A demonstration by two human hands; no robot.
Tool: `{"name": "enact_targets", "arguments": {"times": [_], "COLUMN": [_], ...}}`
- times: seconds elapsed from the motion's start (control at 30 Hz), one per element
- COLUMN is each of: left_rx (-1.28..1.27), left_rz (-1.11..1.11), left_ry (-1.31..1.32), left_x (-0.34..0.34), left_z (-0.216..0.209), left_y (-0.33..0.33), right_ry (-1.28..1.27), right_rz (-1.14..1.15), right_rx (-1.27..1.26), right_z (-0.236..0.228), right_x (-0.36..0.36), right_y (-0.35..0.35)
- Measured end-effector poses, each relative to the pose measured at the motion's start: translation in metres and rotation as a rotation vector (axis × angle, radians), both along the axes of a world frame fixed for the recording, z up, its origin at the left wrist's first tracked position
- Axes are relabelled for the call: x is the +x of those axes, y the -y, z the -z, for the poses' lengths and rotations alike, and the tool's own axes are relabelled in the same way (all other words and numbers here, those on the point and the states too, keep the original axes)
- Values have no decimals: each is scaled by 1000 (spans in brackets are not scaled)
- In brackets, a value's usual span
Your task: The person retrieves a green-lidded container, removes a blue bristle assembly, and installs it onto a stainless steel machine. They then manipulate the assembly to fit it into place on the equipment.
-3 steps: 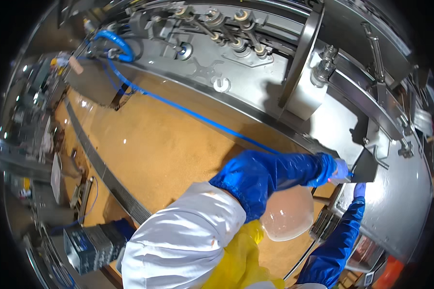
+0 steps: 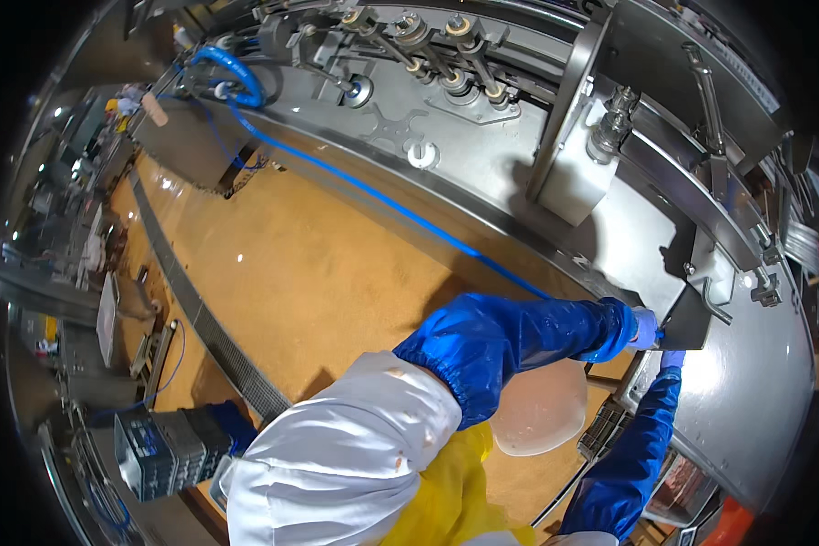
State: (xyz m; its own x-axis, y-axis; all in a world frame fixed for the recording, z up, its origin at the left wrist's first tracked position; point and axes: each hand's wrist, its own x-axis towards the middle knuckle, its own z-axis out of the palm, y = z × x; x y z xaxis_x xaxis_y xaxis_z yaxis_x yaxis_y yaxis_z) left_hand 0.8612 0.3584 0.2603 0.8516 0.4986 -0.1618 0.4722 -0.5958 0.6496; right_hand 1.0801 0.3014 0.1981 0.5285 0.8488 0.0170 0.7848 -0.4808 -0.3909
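Note:
My left hand (image 2: 644, 328), in a purple glove and a blue sleeve, reaches across to the machine's right part. It looks closed beside a dark metal plate (image 2: 689, 320); a small blue bit shows next to the fingers, but what it holds is hidden. My right hand (image 2: 672, 358), gloved alike, comes up from below to the plate's lower edge. Its fingers go out of sight behind the plate. The steel machine table (image 2: 746, 400) spreads out to the right of both hands. A blue hose (image 2: 382, 218) runs along the machine's front edge and passes behind my left arm.
Rods and rollers (image 2: 455, 77) stand on the machine's far side, near an upright steel housing (image 2: 573, 182). Below my left arm is a translucent pinkish rounded thing (image 2: 541, 409). A drain grate (image 2: 200, 318) crosses the orange-brown floor (image 2: 291, 273). Stacked grey crates (image 2: 168, 450) are at lower left.
The view has shifted slightly. My right hand is a little farther behind the plate's lower edge; my left hand stays beside the plate.

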Motion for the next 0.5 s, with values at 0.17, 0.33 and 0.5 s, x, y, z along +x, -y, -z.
{"name": "enact_targets", "arguments": {"times": [0.17, 0.33, 0.5], "left_rx": [75, 356, 506], "left_rz": [-136, -277, -445], "left_ry": [270, -64, -235], "left_x": [-104, -222, -387], "left_z": [7, -46, -38], "left_y": [-5, -15, -25], "right_ry": [-178, 46, -124], "right_rz": [-100, 429, 790], "right_rx": [298, 41, 12], "right_z": [98, 51, 7], "right_x": [46, 135, 238], "right_y": [24, 112, 370]}}
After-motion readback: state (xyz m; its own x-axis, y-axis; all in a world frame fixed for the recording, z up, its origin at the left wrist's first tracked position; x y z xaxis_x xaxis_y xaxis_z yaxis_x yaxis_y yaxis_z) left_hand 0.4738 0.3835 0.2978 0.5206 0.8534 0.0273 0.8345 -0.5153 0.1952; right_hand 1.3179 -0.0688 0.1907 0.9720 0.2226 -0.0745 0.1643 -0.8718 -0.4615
